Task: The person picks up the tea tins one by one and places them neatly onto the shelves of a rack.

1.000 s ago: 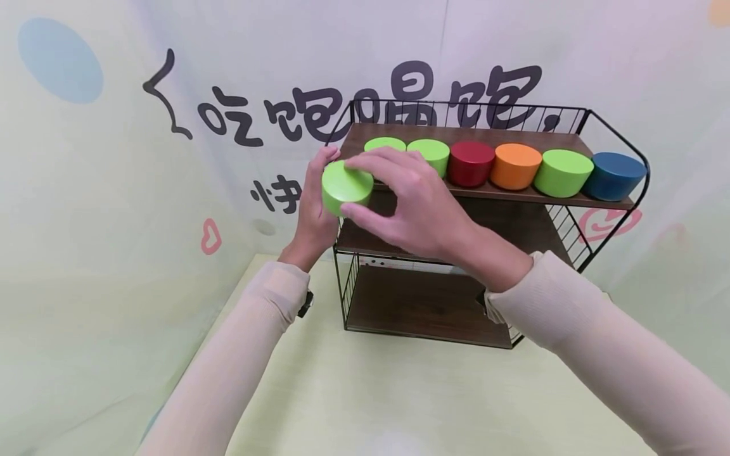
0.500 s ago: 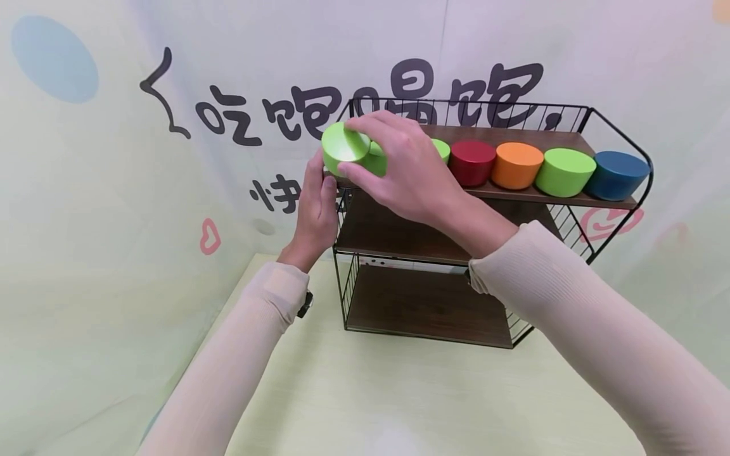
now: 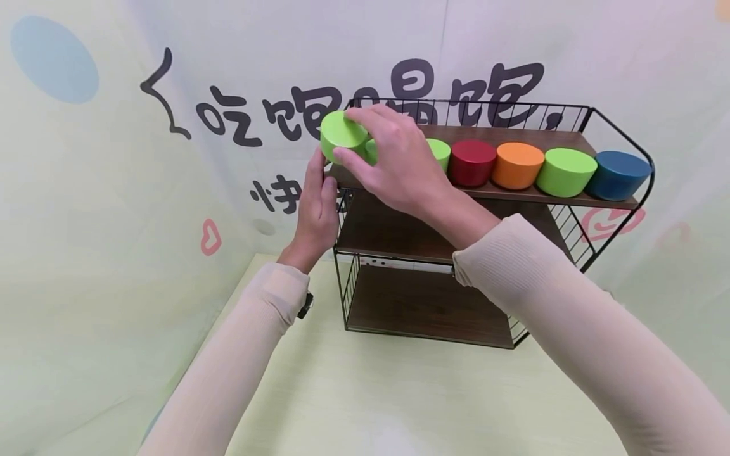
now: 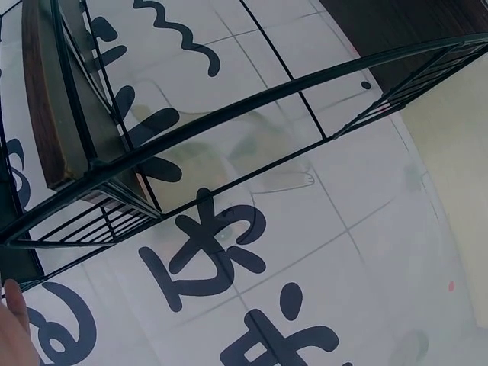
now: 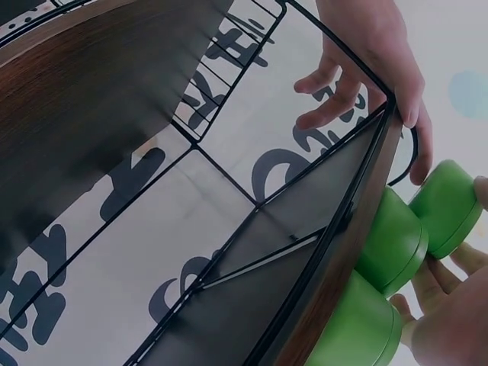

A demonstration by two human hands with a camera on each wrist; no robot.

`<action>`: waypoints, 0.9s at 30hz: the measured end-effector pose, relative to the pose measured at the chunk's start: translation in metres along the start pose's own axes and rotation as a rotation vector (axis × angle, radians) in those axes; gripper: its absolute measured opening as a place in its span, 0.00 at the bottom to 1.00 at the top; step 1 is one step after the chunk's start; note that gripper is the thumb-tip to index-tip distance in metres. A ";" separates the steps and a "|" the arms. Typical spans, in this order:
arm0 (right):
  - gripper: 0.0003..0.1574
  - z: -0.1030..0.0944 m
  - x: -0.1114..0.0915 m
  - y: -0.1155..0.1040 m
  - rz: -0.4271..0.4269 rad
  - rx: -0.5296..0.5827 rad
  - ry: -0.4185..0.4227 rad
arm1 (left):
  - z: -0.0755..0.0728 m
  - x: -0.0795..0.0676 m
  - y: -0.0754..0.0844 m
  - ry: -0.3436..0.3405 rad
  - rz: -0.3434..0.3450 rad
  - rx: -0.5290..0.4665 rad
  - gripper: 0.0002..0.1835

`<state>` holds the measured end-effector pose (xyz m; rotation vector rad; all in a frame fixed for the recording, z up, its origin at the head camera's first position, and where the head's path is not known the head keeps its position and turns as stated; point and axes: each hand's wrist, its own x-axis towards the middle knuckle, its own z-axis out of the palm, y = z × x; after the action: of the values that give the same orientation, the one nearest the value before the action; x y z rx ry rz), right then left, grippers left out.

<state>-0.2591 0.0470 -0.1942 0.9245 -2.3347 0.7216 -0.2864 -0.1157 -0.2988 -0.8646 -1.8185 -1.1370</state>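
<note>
My right hand [image 3: 402,161] pinches a green tapered cylinder [image 3: 340,134] between thumb and fingers, at the left end of the top shelf [image 3: 456,133]. In the right wrist view this green cylinder [image 5: 446,206] overlaps the outer end of a row of similar ones, beside a second green cylinder [image 5: 393,244]. My left hand [image 3: 315,218] is at the rack's left end, its thumb right at the shelf corner and its fingers loosely extended. On the same shelf stand another green cylinder [image 3: 439,152], a red one [image 3: 472,163], an orange one [image 3: 518,166], a green one [image 3: 567,172] and a blue one [image 3: 618,176].
The rack has a black wire frame [image 3: 650,164] with a back rail and side bars. Below are a brown middle shelf [image 3: 393,228] and a bottom shelf [image 3: 428,304]. It stands on a pale table [image 3: 365,386] before a printed cloth wall [image 3: 114,190].
My right hand has lifted the green cylinder from in front of the rack up to the top shelf's left end. My left hand has stayed near the rack's left side.
</note>
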 end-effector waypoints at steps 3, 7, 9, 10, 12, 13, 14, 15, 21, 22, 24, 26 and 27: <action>0.33 0.002 0.001 -0.001 0.023 0.011 0.017 | 0.002 -0.003 -0.014 0.003 0.010 0.004 0.28; 0.33 0.004 0.000 -0.003 0.051 0.019 0.020 | 0.003 -0.006 -0.026 -0.002 -0.009 0.023 0.30; 0.33 0.005 0.000 -0.003 0.055 0.011 0.013 | 0.003 -0.007 -0.027 -0.006 -0.020 0.028 0.31; 0.33 0.006 0.000 -0.003 0.056 0.006 0.007 | 0.003 -0.008 -0.028 -0.007 -0.026 0.028 0.31; 0.33 0.006 0.000 -0.003 0.054 -0.006 -0.002 | 0.003 -0.008 -0.028 -0.011 -0.033 0.031 0.32; 0.33 0.007 0.000 -0.003 0.054 -0.013 -0.005 | 0.003 -0.008 -0.027 -0.011 -0.037 0.032 0.32; 0.33 0.007 0.000 -0.004 0.054 -0.019 -0.008 | 0.003 -0.008 -0.027 -0.011 -0.040 0.032 0.32; 0.33 0.007 0.001 -0.004 0.053 -0.024 -0.011 | 0.002 -0.008 -0.026 -0.011 -0.045 0.033 0.32; 0.33 0.006 0.005 -0.006 0.050 -0.065 -0.024 | 0.003 -0.008 -0.023 -0.012 -0.087 0.047 0.31; 0.32 0.005 0.006 -0.006 0.051 -0.070 -0.026 | 0.003 -0.008 -0.023 -0.012 -0.096 0.045 0.31; 0.32 0.005 0.007 -0.006 0.061 -0.079 -0.037 | 0.003 -0.008 -0.022 -0.011 -0.105 0.038 0.31; 0.31 0.004 0.008 -0.007 0.065 -0.088 -0.053 | 0.004 -0.008 -0.022 -0.008 -0.102 0.026 0.31; 0.30 0.004 0.008 -0.007 0.066 -0.097 -0.063 | 0.004 -0.008 -0.023 -0.007 -0.098 0.024 0.31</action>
<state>-0.2602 0.0369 -0.1897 0.8426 -2.4423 0.6077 -0.3033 -0.1214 -0.3155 -0.7733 -1.8943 -1.1721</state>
